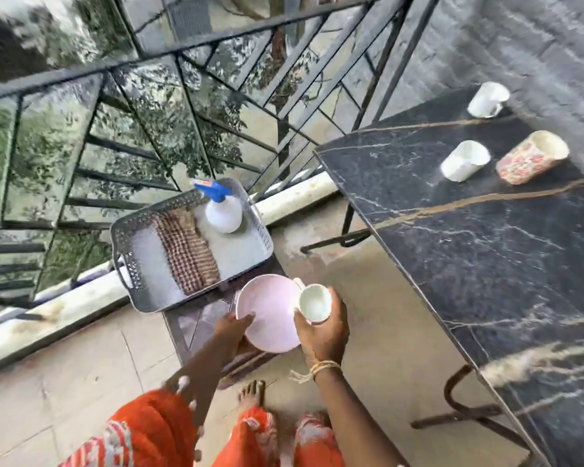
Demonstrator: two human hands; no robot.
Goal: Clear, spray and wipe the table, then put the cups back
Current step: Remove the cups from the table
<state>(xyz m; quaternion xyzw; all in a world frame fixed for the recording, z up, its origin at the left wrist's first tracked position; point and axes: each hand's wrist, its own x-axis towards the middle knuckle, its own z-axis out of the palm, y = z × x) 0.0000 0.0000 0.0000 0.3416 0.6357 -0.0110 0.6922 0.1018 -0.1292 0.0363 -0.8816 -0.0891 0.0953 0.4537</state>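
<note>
Two hands busy low in the middle, but starting far left: black metal railing point(169, 59) slanting across, blurred greenery behind. Moving right, grey perforated tray point(129, 244) sitting on a small stand point(196, 318), carrying a folded brown checked cloth point(188, 251) and, just beside it, a white spray bottle point(224, 212) with a blue trigger head, upright in the tray's far corner. Just below the tray, pink plate point(267, 315) held over the stand, left hand point(231, 326) gripping its near-left rim, fingers curled onto the edge. Right next to it, right hand point(322, 328) wrapped around a white cup point(314, 303), mouth facing up, its handle lying over the plate's rim; string bracelet at that wrist. Orange patterned clothing and bare toes at the bottom. Further right, black marble table point(469, 247) with gold veins on dark metal legs. Three cups on its far end: white cup nearest the middle point(464, 161), floral cup point(530, 160) just beside it, third white cup point(488, 100) well apart at the far corner. Grey wall beyond.
</note>
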